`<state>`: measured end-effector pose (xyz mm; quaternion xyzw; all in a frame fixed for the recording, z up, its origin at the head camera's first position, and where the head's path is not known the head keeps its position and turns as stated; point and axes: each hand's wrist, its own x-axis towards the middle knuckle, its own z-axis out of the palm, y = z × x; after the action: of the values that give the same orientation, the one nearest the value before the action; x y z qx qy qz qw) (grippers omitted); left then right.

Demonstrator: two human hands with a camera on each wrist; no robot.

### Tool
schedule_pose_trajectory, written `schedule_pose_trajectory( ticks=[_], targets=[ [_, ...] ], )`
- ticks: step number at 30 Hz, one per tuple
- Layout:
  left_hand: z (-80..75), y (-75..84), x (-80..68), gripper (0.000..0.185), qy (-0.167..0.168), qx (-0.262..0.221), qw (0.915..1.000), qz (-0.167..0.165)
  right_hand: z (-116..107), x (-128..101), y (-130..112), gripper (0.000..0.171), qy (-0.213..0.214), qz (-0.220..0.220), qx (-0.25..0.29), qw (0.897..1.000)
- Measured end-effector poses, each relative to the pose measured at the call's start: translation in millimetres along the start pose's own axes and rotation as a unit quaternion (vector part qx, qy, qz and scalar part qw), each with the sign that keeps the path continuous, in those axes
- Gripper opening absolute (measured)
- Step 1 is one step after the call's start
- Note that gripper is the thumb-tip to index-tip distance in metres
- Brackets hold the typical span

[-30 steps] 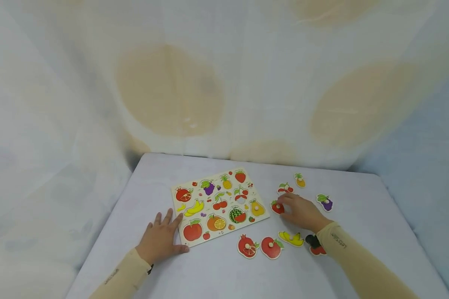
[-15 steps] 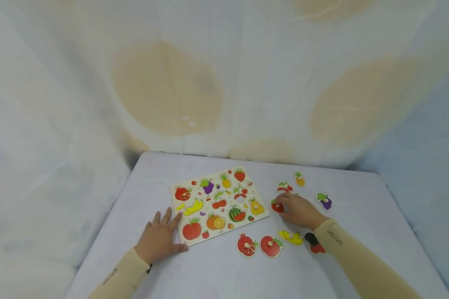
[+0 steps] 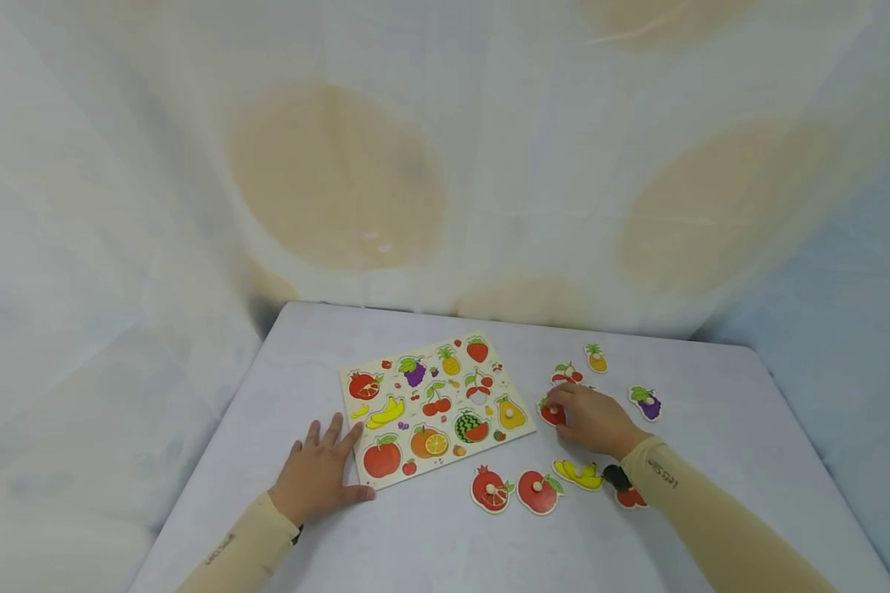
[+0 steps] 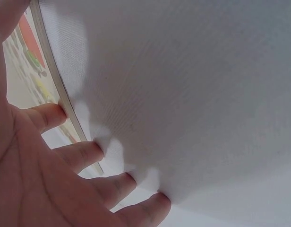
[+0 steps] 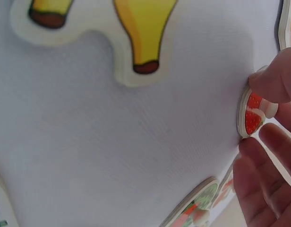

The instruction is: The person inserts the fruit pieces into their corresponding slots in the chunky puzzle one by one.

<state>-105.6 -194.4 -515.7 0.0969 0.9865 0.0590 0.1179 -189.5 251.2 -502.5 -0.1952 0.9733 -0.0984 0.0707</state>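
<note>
A wooden fruit puzzle board (image 3: pixel 445 478) lies at an angle on the table. My left hand (image 3: pixel 315 473) rests at its left edge with fingers spread, some on the board's rim and others on the cloth in the left wrist view. Right of the board, my right hand (image 3: pixel 597 420) holds a strawberry puzzle piece (image 3: pixel 551 413) between thumb and fingers. The right wrist view shows the thumb at one edge of the strawberry piece (image 5: pixel 252 116), its round knob (image 5: pixel 269 108) among the fingers. A pear piece (image 3: pixel 510 413) sits in the board.
Around the right hand lie loose pieces: cherries (image 3: pixel 566 373), a pineapple (image 3: pixel 597 358), grapes (image 3: pixel 645 403) and bananas (image 3: pixel 577 474). Nearer lie a pomegranate (image 3: pixel 489 490) and an apple (image 3: pixel 537 492). A red piece (image 3: pixel 630 498) is partly under the right wrist. A watermelon piece (image 5: pixel 195 203) shows beside the right fingers.
</note>
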Motion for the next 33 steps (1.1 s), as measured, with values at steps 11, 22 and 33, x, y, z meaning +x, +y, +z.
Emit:
schedule_pose_trajectory(
  ticks=[11, 22, 33],
  targets=[
    [-3.9, 0.1, -5.2, 0.106, 0.002, 0.002, 1.0000, 0.001, 3.3, 1.1, -1.8, 0.042, 0.008, 0.003, 0.010, 1.000],
    [-5.5, 1.1, -4.5, 0.106, 0.001, 0.004, 1.0000, -0.001, 1.4, -0.8, -2.0, 0.043, 0.001, 0.007, 0.010, 1.000],
    [-5.7, 1.9, -3.3, 0.107, 0.020, 0.019, 0.9993, 0.027, 0.6, -3.9, 0.1, 0.044, -0.001, 0.005, 0.012, 1.000]
  ],
)
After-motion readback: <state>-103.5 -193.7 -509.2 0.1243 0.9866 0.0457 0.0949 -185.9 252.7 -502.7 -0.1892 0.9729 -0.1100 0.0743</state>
